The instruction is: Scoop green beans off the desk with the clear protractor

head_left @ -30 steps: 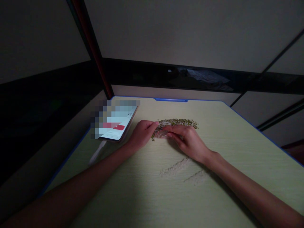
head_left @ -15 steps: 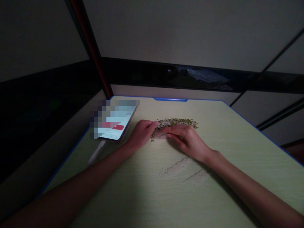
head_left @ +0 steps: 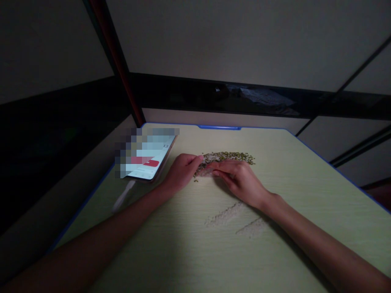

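A spread of small green and pale grains (head_left: 232, 156) lies across the middle of the table. At its left end is my left hand (head_left: 185, 168), fingers curled in and thumb pointing right; whatever it pinches is hidden. My right hand (head_left: 242, 176) rests over the near side of the grains, its fingers pressed together and pointing left, with the thumb below. A pale, shiny patch (head_left: 205, 172) shows by these fingertips, too blurred to name. Nearer to me lie two pale, speckled streaks of fine grains (head_left: 226, 215), each with a dark upper edge.
A lit phone (head_left: 149, 165) leans at the table's left side, partly blurred out, with a white cable (head_left: 124, 196) below it. The pale wood-grain table (head_left: 183, 252) has a blue rim and a blue handle (head_left: 220, 127) at the back. Dark-banded panels (head_left: 229, 44) rise behind.
Both hands stay in nearly the same place. My right fingertips have shifted very slightly over the grains; the grains, streaks and phone look unchanged.
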Action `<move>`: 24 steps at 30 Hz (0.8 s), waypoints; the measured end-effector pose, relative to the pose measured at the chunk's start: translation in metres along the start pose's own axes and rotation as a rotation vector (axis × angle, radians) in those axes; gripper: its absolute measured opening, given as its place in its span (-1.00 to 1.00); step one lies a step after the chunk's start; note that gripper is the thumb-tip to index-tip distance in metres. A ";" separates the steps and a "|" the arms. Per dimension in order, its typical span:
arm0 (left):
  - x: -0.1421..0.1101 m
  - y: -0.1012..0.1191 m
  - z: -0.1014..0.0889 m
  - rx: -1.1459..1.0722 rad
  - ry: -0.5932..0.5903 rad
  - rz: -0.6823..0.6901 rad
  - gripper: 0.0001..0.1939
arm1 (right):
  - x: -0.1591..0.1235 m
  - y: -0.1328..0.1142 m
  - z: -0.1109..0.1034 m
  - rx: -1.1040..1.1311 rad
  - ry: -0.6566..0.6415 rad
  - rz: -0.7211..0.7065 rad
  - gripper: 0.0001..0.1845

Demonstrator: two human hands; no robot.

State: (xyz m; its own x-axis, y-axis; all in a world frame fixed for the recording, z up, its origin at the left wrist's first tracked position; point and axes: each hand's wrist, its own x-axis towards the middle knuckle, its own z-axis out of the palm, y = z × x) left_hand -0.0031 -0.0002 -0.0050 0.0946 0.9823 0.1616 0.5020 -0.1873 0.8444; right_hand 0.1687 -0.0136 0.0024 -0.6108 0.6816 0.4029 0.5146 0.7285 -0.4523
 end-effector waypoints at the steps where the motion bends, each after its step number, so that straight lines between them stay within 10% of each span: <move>1: 0.000 0.000 0.000 -0.001 0.000 0.002 -0.62 | 0.000 0.000 0.000 0.001 0.001 -0.003 -0.65; 24: 0.000 -0.001 -0.001 0.002 0.001 -0.001 -0.61 | -0.001 0.001 -0.010 0.072 -0.092 -0.049 -0.61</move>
State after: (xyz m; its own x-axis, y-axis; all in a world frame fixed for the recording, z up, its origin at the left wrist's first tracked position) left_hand -0.0043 -0.0004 -0.0059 0.0933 0.9825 0.1614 0.5040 -0.1864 0.8433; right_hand 0.1758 -0.0127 0.0099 -0.6882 0.6338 0.3530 0.4403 0.7516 -0.4911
